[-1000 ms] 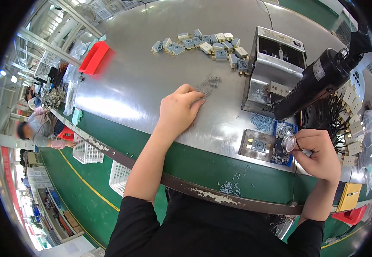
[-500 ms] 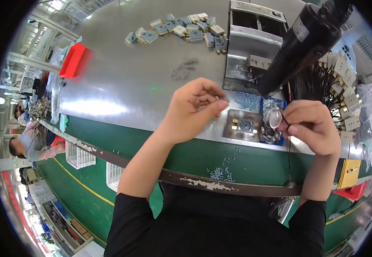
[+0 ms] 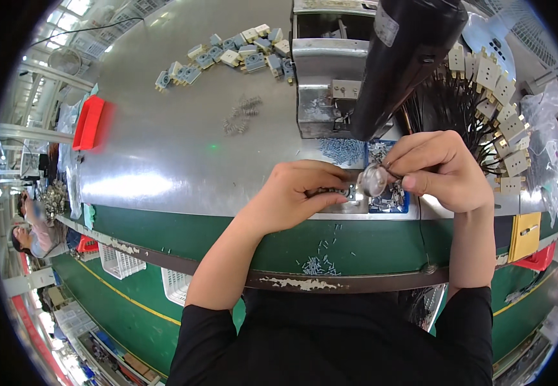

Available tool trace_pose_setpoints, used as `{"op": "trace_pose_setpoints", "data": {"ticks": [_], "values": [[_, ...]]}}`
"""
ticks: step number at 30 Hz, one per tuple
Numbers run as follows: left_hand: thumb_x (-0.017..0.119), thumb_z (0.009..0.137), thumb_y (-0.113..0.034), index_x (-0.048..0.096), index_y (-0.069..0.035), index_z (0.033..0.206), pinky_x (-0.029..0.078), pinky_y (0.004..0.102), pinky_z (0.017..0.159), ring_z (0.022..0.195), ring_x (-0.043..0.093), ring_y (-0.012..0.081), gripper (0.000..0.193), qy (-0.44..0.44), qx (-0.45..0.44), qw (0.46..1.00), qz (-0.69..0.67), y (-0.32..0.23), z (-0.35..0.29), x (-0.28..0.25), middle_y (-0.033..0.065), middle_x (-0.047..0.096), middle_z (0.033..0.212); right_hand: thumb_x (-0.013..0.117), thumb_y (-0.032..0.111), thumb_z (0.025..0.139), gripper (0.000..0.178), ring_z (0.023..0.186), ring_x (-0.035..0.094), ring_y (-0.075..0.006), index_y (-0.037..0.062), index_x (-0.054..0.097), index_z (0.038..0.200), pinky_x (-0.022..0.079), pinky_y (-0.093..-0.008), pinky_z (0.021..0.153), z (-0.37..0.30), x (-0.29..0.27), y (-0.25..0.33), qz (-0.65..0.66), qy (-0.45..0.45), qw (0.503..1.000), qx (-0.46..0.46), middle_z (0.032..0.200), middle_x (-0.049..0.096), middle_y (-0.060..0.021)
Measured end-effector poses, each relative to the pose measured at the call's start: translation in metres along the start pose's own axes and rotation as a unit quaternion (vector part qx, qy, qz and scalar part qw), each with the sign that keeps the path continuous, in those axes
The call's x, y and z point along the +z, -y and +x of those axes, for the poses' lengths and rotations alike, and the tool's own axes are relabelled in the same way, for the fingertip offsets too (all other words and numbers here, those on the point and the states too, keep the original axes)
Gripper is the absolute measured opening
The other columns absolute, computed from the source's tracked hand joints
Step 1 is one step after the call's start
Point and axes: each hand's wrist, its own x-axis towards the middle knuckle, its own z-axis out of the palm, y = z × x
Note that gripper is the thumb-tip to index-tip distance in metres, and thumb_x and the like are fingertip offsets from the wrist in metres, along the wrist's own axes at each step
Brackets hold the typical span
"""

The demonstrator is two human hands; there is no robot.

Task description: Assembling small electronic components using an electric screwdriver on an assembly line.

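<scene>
My left hand [image 3: 298,196] is closed at the left side of a small metal plate [image 3: 358,207], thumb and fingers about a grey plug-socket body [image 3: 350,192] that they mostly cover. My right hand [image 3: 443,172] pinches something at its fingertips, where a clear, round, cup-like piece [image 3: 374,181] sticks out toward the left hand. From those fingers a thin black cord [image 3: 422,235] hangs down to the bench edge. Beneath the clear piece sits a blue tray [image 3: 389,207] of small metal parts. Its far part is partly behind my right hand.
Loose screws [image 3: 341,152] lie beyond the plate, more screws [image 3: 317,266] on the green mat. Grey and white socket bodies [image 3: 240,55] lie at the back, with springs [image 3: 243,116] nearer. A black cylinder [image 3: 407,64] hangs before a metal box [image 3: 327,64]. Corded white sockets [image 3: 510,138] stand right.
My left hand has come down onto the socket body on the plate. My right hand has brought the clear round piece left, close to it. The whole view has shifted somewhat.
</scene>
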Motion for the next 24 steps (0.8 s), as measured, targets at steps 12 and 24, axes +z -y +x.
{"op": "trace_pose_setpoints", "data": {"ticks": [12,24], "values": [[0.094,0.074,-0.018,0.076,0.002,0.112,0.053,0.0336,0.074,0.083,0.067,0.0187,0.046,-0.016,-0.001,1.000,-0.014,0.002,-0.002,-0.006,0.0124,0.074,0.102,0.078,-0.005,0.085,0.017,0.085,0.067,-0.0125,-0.0056,0.077,0.102,0.052,-0.0253,0.073,0.008,0.030,0.010,-0.062,-0.063,0.991,0.100,0.101,0.074,-0.0115],[0.088,0.078,-0.011,0.073,0.002,0.115,0.057,0.0392,0.093,0.107,0.073,0.0329,0.042,-0.102,0.154,0.978,0.096,-0.006,0.004,-0.002,0.0193,0.074,0.119,0.076,-0.004,0.083,0.018,0.088,0.074,-0.0313,-0.0040,0.078,0.101,0.058,-0.0373,0.078,0.004,0.026,0.002,-0.223,-0.018,0.974,-0.046,0.099,0.076,-0.0185]]}}
